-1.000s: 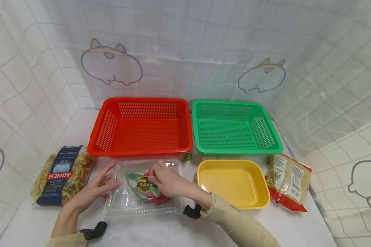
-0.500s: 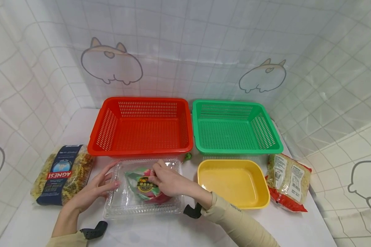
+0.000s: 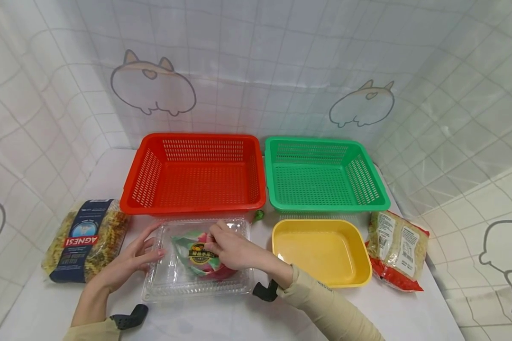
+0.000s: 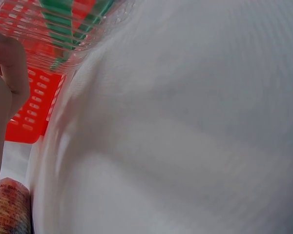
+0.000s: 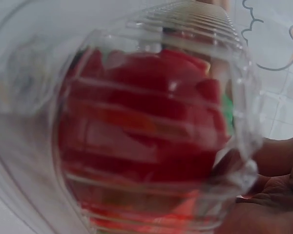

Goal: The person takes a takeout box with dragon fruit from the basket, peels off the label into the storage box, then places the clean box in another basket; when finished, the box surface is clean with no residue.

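A clear plastic clamshell box (image 3: 170, 289) lies closed on the table in front of the red basket. Through its wall shows a pink-red fruit with green tips, a dragon fruit (image 5: 141, 112). A black and gold label (image 3: 201, 255) lies over the fruit in the head view. My left hand (image 3: 130, 260) holds the box's left edge, its thumb over the lid. Above the lid is my right hand (image 3: 234, 248), fingers curled, thumb tip at the label's right edge. The thumb hides that edge, so I cannot tell whether the label is pinched.
The red basket (image 3: 192, 211) and the green basket (image 3: 328, 207) stand along the back. A yellow tub (image 3: 322, 246) is right of the box. Pasta in a bag (image 3: 85, 241) lies far left, a red-and-clear bag (image 3: 397, 251) far right. Behind the box sits a small green thing (image 3: 258, 216).
Little differs. Both hands keep their places at the box, and the label's printed emblem shows slightly differently beside the right thumb. The whole view has shifted very slightly.
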